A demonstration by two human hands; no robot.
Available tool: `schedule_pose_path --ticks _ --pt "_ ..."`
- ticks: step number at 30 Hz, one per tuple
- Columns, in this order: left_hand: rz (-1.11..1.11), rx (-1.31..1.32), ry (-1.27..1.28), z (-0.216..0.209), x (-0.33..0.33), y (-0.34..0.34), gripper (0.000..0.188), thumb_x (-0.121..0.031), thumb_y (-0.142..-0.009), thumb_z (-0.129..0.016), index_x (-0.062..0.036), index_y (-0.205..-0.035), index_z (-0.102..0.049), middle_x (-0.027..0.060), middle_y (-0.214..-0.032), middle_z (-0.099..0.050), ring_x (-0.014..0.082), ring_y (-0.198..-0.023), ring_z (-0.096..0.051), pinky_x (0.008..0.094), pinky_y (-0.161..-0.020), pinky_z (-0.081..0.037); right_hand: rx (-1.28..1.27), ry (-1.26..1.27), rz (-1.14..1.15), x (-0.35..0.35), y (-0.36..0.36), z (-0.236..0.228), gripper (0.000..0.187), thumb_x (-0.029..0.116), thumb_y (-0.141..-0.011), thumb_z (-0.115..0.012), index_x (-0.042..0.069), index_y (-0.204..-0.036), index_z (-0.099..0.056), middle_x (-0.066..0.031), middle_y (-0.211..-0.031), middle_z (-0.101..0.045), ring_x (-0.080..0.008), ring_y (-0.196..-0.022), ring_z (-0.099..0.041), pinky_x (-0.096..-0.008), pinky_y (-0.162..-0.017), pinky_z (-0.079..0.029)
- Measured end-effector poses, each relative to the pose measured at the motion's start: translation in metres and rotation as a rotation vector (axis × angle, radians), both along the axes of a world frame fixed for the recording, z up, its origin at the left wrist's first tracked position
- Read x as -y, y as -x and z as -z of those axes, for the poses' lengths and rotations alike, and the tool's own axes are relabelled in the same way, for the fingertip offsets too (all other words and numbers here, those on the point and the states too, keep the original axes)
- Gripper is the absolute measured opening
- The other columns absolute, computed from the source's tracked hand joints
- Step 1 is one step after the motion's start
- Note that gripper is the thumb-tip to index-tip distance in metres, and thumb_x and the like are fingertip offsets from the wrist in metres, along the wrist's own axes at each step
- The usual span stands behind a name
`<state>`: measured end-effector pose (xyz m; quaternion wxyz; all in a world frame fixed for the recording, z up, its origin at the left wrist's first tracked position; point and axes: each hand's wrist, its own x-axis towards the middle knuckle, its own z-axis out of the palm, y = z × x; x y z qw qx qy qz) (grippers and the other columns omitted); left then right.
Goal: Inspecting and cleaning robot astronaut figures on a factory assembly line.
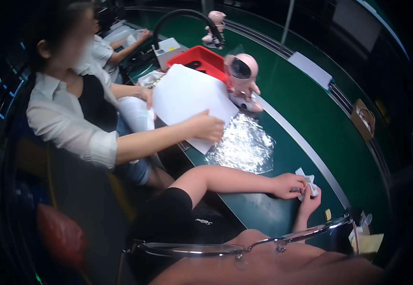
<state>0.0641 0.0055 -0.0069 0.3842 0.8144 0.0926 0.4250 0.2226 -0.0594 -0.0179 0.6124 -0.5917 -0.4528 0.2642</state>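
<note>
My left hand (289, 185) and my right hand (311, 200) meet over the green table's right part. Between them is a crumpled white cloth or tissue (312, 180), pinched by the fingers of both. Whether anything is wrapped inside it cannot be made out. Left of my hands, a crinkled clear plastic bag or film (244, 145) lies shining on the table. Beyond it stands a pink and white figure (245, 76) with a dark round visor.
A co-worker (73, 109) on the left reaches an arm over a large white sheet (192, 92). Behind are a red tray (201, 56) with black parts, a white box (168, 53) and another pink figure (214, 28). A small yellow block (328, 214) lies near my right hand.
</note>
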Motion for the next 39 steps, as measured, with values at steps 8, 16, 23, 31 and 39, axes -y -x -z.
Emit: schedule_pose_path --ticks 8,16,23,31,39 --pt "-0.012 -0.024 -0.017 0.004 -0.002 -0.002 0.008 -0.007 -0.075 -0.064 -0.0055 -0.083 -0.061 0.0085 -0.095 -0.059 0.0273 -0.082 -0.061 0.0353 -0.069 -0.050 -0.048 -0.045 0.005 -0.002 -0.001 0.010 0.015 0.007 -0.084 -0.064 -0.001 -0.095 -0.057 -0.0043 -0.087 -0.061 -0.0091 -0.078 -0.056 -0.0238 -0.070 -0.046" --pt "-0.013 -0.041 -0.023 0.002 -0.001 0.000 0.009 -0.008 -0.076 -0.064 -0.0049 -0.084 -0.061 0.0081 -0.095 -0.059 0.0270 -0.082 -0.061 0.0352 -0.069 -0.049 -0.009 -0.042 0.002 -0.003 -0.003 0.013 0.015 0.008 -0.084 -0.065 -0.001 -0.094 -0.057 -0.0038 -0.086 -0.061 -0.0089 -0.078 -0.056 -0.0237 -0.069 -0.046" --pt "0.005 -0.029 -0.010 0.001 -0.001 0.000 0.008 -0.007 -0.076 -0.063 -0.0042 -0.083 -0.060 0.0072 -0.092 -0.059 0.0262 -0.081 -0.060 0.0344 -0.068 -0.049 -0.003 -0.043 0.008 -0.001 0.000 0.007 0.016 0.007 -0.083 -0.065 -0.001 -0.094 -0.057 -0.0044 -0.087 -0.061 -0.0093 -0.078 -0.056 -0.0242 -0.069 -0.046" --pt "0.005 -0.002 0.017 -0.006 -0.003 0.004 0.008 -0.007 -0.076 -0.064 -0.0044 -0.082 -0.060 0.0084 -0.089 -0.059 0.0269 -0.081 -0.060 0.0351 -0.069 -0.049 0.029 0.008 0.017 -0.002 0.002 -0.004 0.017 0.009 -0.084 -0.065 -0.001 -0.095 -0.057 -0.0043 -0.086 -0.061 -0.0094 -0.078 -0.055 -0.0241 -0.069 -0.046" --pt "0.018 0.002 0.073 -0.015 -0.001 0.006 0.006 -0.009 -0.074 -0.062 -0.0063 -0.079 -0.059 0.0086 -0.084 -0.057 0.0274 -0.078 -0.058 0.0357 -0.068 -0.047 0.069 0.056 0.025 0.001 0.001 -0.012 0.017 0.010 -0.084 -0.065 -0.002 -0.094 -0.058 -0.0048 -0.086 -0.061 -0.0100 -0.078 -0.055 -0.0245 -0.069 -0.046"
